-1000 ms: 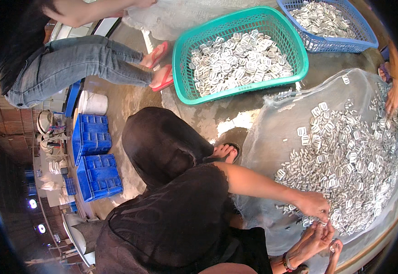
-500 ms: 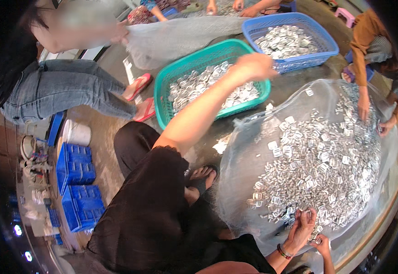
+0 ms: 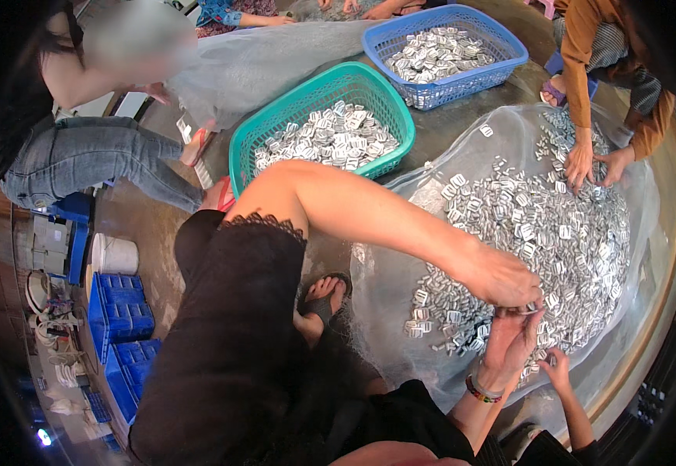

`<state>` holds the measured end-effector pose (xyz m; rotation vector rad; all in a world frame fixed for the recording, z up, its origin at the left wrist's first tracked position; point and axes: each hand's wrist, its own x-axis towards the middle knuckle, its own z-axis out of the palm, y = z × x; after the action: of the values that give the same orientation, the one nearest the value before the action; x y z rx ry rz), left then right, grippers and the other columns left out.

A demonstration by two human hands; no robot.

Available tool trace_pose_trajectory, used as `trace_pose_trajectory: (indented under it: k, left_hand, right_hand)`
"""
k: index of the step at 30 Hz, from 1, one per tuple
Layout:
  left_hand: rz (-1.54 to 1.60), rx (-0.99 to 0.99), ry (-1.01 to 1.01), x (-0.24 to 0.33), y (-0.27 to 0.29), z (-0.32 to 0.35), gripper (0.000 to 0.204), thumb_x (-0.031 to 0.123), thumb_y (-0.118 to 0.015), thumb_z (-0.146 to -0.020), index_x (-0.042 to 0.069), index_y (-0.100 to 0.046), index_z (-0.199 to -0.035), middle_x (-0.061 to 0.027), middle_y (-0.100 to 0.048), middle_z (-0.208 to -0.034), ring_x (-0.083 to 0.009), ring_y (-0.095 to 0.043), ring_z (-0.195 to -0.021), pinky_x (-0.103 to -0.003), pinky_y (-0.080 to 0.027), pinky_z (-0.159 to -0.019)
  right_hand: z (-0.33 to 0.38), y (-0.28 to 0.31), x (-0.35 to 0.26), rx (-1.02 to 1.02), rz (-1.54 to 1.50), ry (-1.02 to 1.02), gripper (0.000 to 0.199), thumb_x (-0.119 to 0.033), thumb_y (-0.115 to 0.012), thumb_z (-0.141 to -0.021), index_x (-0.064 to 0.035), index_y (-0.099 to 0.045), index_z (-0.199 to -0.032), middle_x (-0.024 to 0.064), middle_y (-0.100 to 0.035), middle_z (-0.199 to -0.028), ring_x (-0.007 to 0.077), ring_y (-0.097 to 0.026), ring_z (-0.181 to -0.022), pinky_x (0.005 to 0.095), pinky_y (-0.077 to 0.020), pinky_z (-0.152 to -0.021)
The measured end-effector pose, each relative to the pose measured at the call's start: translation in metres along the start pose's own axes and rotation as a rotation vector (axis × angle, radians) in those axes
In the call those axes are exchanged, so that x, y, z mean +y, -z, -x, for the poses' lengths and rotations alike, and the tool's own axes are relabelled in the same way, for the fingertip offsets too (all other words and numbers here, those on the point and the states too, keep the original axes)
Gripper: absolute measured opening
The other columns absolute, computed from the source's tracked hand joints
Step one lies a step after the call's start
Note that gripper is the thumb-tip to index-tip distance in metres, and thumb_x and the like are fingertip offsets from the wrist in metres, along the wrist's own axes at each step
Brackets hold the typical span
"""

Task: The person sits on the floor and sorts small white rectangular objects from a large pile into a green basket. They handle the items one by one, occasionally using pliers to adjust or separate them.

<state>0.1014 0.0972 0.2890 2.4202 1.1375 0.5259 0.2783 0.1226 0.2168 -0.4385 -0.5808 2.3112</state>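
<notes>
My left hand [image 3: 501, 276] reaches across from the left, its fingers closed down against the fingertips of my right hand [image 3: 509, 342]. Between them shows a bit of a flat silver buckle [image 3: 519, 309], mostly hidden by the fingers. Bracelets circle my right wrist, and that hand's fingers are curled upward. Both hands are over a heap of small metal pieces [image 3: 501, 210], with square slotted buckles among many tiny slugs. The heap lies on a translucent mesh sheet [image 3: 384, 311].
A green basket [image 3: 245, 155] and a blue basket [image 3: 462, 93] hold buckles. Another person's hands [image 3: 586, 165] work at the heap's far side; another small hand [image 3: 557, 369] is by my right wrist. A person in jeans [image 3: 112, 159] is at left, near blue bins [image 3: 120, 307] and a white bucket [image 3: 116, 254].
My left hand has come from over the green basket down to my right hand at the heap. My right hand has lifted and turned its fingers toward it. The view has shifted.
</notes>
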Motion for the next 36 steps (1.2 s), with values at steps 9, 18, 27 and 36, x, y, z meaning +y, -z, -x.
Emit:
trace_pose_trajectory:
  k: [9,18,27,36]
  left_hand:
    - [-0.356,0.024,0.242,0.011,0.054,0.025,0.027,0.012,-0.055,-0.078,-0.007,-0.047,-0.096,-0.0155,-0.053,-0.089,-0.0285,-0.060,-0.085,-0.038,-0.052,-0.064]
    - [0.025,0.252,0.461,0.000,0.068,0.078,0.024,0.016,-0.055,-0.083,-0.006,-0.048,-0.086,-0.0210,-0.056,-0.079,-0.0364,-0.060,-0.072,-0.042,-0.048,-0.060]
    - [0.332,0.403,0.511,-0.043,0.054,0.149,0.026,0.015,-0.043,-0.084,-0.005,-0.056,-0.073,-0.0247,-0.058,-0.070,-0.0398,-0.059,-0.067,-0.048,-0.045,-0.061]
    - [0.417,0.639,0.734,-0.102,0.004,0.216,0.034,0.025,-0.040,-0.092,-0.004,-0.052,-0.076,-0.0255,-0.057,-0.072,-0.0437,-0.054,-0.068,-0.047,-0.041,-0.057]
  right_hand:
    - [-0.035,-0.070,0.019,0.054,0.506,0.328,0.034,-0.022,-0.050,-0.093,-0.0027,-0.043,-0.121,0.0078,-0.048,-0.116,0.0126,-0.047,-0.099,0.0274,-0.0402,-0.079]
    - [-0.063,-0.092,0.008,-0.219,0.853,0.153,0.043,0.004,-0.058,-0.083,0.0043,-0.043,-0.123,0.0129,-0.055,-0.111,0.0172,-0.056,-0.101,0.0286,-0.0480,-0.086]
    - [-0.118,-0.173,0.043,-0.475,1.520,-0.079,0.020,-0.009,-0.051,-0.090,0.0005,-0.044,-0.107,0.0101,-0.057,-0.070,0.0131,-0.060,-0.062,0.0284,-0.0458,-0.051]
    - [-0.146,-0.174,0.172,-0.052,2.136,0.028,0.026,-0.023,-0.032,-0.096,-0.0038,-0.050,-0.100,0.0244,-0.058,-0.074,0.0447,-0.056,-0.071,0.0510,-0.0410,-0.062]
